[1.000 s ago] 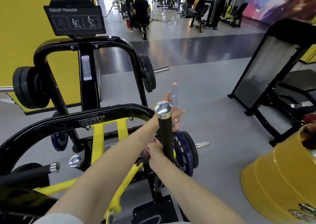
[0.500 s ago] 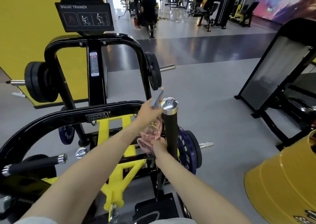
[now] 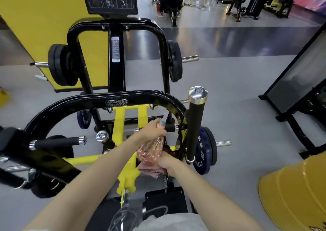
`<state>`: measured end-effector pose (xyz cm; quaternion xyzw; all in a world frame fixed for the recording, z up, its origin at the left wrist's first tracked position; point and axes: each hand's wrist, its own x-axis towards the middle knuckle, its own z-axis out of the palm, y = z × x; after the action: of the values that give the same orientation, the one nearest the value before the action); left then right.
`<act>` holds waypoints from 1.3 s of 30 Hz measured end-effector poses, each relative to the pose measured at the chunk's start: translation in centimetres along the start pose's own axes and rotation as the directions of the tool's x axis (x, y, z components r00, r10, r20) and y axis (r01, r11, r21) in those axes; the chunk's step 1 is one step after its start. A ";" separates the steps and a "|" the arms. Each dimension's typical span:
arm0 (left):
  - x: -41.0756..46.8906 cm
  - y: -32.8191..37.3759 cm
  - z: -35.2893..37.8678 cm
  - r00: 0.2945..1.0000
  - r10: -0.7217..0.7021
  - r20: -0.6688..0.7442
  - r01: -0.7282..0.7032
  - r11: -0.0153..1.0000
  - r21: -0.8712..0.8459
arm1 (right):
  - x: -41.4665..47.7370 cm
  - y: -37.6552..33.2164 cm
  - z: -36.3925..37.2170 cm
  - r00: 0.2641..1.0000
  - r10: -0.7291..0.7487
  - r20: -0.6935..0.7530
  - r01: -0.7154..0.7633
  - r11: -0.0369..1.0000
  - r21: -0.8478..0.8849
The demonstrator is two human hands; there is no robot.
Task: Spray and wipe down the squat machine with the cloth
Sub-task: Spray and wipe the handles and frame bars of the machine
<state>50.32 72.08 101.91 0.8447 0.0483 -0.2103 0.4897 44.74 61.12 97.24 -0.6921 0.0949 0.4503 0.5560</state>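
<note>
Left hand (image 3: 151, 130) lowered spray bottle (image 3: 152, 150); cloth (image 3: 147, 169) lower.

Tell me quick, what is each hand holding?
Left hand: closed, holding the bottle.
Right hand: closed, holding the cloth.

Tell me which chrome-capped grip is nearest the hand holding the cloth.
The tall upright grip, standing just right of the right hand and its pink cloth. It alone stands vertical; the horizontal grip lies far off to the left.
</note>
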 end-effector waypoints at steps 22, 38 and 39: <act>-1.2 -4.5 4.5 0.968 -0.215 -0.128 0.213 0.977 -0.027 | 1.7 1.0 -3.3 0.964 0.018 -0.266 0.002 0.997 0.075; -5.8 -8.4 1.1 0.909 -0.323 -0.265 0.254 0.930 -0.265 | 1.2 -0.5 1.1 0.956 -0.041 -0.291 0.051 0.998 0.025; -5.7 -8.3 1.1 0.914 -0.307 -0.265 0.232 0.932 -0.277 | 1.0 -0.7 1.1 0.954 -0.037 -0.298 0.041 0.999 0.006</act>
<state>42.46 76.18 97.01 0.7866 0.2649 -0.1363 0.5408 45.20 62.64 97.00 -0.7505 0.1664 0.3293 0.5483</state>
